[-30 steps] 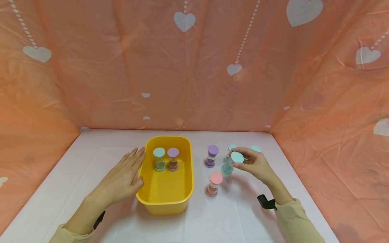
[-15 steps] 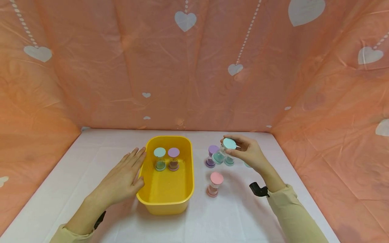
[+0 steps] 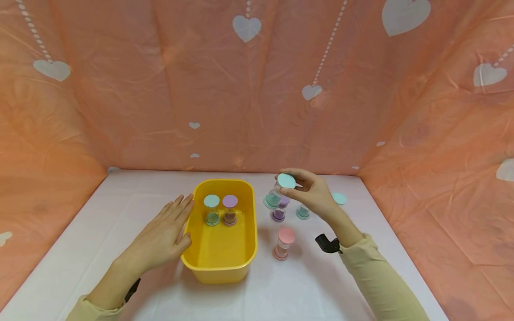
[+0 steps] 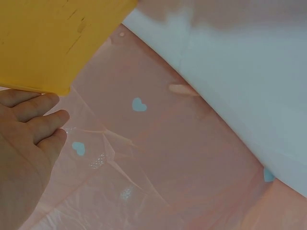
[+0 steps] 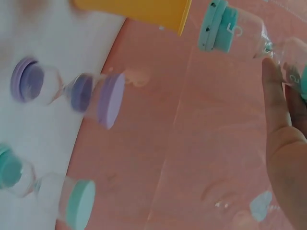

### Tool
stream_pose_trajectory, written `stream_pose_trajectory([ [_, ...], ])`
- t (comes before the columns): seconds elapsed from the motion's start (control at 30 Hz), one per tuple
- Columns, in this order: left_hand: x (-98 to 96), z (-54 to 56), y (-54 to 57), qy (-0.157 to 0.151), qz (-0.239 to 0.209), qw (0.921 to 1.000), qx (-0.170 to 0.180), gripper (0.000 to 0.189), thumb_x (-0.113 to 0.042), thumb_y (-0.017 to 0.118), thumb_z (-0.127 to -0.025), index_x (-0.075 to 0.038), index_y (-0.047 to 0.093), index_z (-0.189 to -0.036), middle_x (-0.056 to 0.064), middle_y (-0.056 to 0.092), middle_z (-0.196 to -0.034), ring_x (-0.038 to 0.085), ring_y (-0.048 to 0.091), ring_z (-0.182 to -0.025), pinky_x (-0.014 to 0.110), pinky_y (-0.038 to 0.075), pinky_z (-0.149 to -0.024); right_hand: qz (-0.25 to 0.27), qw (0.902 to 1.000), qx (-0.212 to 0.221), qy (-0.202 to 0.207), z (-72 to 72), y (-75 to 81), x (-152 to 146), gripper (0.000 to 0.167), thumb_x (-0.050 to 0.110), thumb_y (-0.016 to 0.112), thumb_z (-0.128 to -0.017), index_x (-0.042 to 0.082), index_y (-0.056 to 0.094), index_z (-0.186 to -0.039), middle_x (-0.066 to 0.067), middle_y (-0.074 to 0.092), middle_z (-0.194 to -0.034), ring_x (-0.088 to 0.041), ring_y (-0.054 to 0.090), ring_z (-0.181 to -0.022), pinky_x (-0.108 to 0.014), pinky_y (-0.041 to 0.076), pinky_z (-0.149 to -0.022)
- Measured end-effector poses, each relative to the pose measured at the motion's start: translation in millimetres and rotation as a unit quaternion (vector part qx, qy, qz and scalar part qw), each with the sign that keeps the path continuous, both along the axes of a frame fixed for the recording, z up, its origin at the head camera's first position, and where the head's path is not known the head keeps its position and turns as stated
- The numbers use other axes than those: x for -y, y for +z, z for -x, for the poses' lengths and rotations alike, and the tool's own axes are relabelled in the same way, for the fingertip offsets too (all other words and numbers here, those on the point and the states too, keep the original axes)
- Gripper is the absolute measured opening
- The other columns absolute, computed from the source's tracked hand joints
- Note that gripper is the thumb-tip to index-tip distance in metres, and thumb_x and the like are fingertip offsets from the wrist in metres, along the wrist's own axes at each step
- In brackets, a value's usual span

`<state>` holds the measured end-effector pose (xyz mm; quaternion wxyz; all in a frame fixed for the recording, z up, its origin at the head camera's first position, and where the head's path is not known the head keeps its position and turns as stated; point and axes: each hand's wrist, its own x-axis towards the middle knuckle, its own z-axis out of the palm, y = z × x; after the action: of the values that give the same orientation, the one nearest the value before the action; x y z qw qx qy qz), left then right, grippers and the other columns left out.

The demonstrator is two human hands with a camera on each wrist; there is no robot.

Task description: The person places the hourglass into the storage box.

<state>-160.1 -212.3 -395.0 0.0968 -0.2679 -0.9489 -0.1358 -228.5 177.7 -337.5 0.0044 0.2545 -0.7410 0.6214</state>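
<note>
Your right hand [image 3: 317,196] is pinching a mint-capped hourglass [image 3: 276,191] by its upper half, the thumb pressing on the near side and the fingers on the far side. The hourglass is hanging in the air to the right of a yellow bin [image 3: 218,269], overlapping the top of a purple hourglass [image 3: 279,215] in the head view. Its long axis is tilting: the upper cap is leaning right, toward your palm, while the base is pointing down and left, toward the bin's side. It is showing two clear glass bulbs meeting at a narrow waist, flat round mint ends, and teal filling in the lower bulb. In the right wrist view, pale printed marks are showing on the glass, one resembling a 5.

Your left hand [image 3: 160,236] is touching the bin's left rim, its fingers extending straight and its thumb spreading apart from them. Inside the bin, a mint-topped timer [image 3: 212,210] and a purple-topped timer [image 3: 230,210] are standing upright side by side. On the white table [image 3: 297,290], a pink hourglass [image 3: 283,244] is standing nearer you than the purple one.
</note>
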Motion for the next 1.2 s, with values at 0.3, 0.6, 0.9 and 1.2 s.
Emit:
stream_pose_trajectory([
  [0.3, -0.9, 0.2, -0.1, 0.001, -0.001, 1.0000, -0.001, 0.073, -0.023, 0.057, -0.095, 0.011, 0.035, -0.156, 0.023, 0.029, -0.167, 0.045, 0.026, -0.154, 0.059, 0.025, -0.124, 0.003, 0.9996, -0.017, 0.021, -0.5, 5.9, 27, 0.046, 0.002, 0.079, -0.089, 0.001, 0.067, -0.134, -0.015, 0.072, -0.126, -0.020, 0.071, -0.106, -0.031, 0.060, -0.093],
  [0.6, -0.6, 1.2, -0.9, -0.002, -0.003, 1.0000, -0.003, 0.073, -0.023, 0.058, -0.095, 0.011, 0.036, -0.156, 0.023, 0.030, -0.167, 0.045, 0.026, -0.154, 0.059, 0.024, -0.125, 0.015, 0.9967, -0.026, 0.075, 0.2, 3.4, 55, 0.047, 0.001, 0.080, -0.089, -0.001, 0.065, -0.134, -0.017, 0.071, -0.125, -0.023, 0.072, -0.105, -0.037, 0.062, -0.092],
  [0.9, 0.0, 0.7, -1.6, 0.000, 0.000, 1.0000, -0.002, 0.073, -0.022, 0.058, -0.095, 0.011, 0.035, -0.156, 0.023, 0.028, -0.167, 0.045, 0.025, -0.154, 0.057, 0.023, -0.126, -0.025, 0.9956, -0.025, 0.086, 2.1, -8.5, 84, 0.048, -0.001, 0.080, -0.087, -0.001, 0.067, -0.133, -0.012, 0.071, -0.124, -0.020, 0.070, -0.103, -0.037, 0.061, -0.094],
  [1.2, -0.2, 1.6, -1.3, 0.000, -0.001, 1.0000, 0.003, 0.073, -0.023, 0.058, -0.096, 0.010, 0.034, -0.157, 0.023, 0.028, -0.168, 0.045, 0.025, -0.154, 0.057, 0.023, -0.126, -0.106, 0.9866, -0.047, 0.115, 10.4, -23.1, 104, 0.049, 0.008, 0.084, -0.087, 0.004, 0.069, -0.133, -0.008, 0.070, -0.128, -0.020, 0.069, -0.109, -0.030, 0.059, -0.097],
])
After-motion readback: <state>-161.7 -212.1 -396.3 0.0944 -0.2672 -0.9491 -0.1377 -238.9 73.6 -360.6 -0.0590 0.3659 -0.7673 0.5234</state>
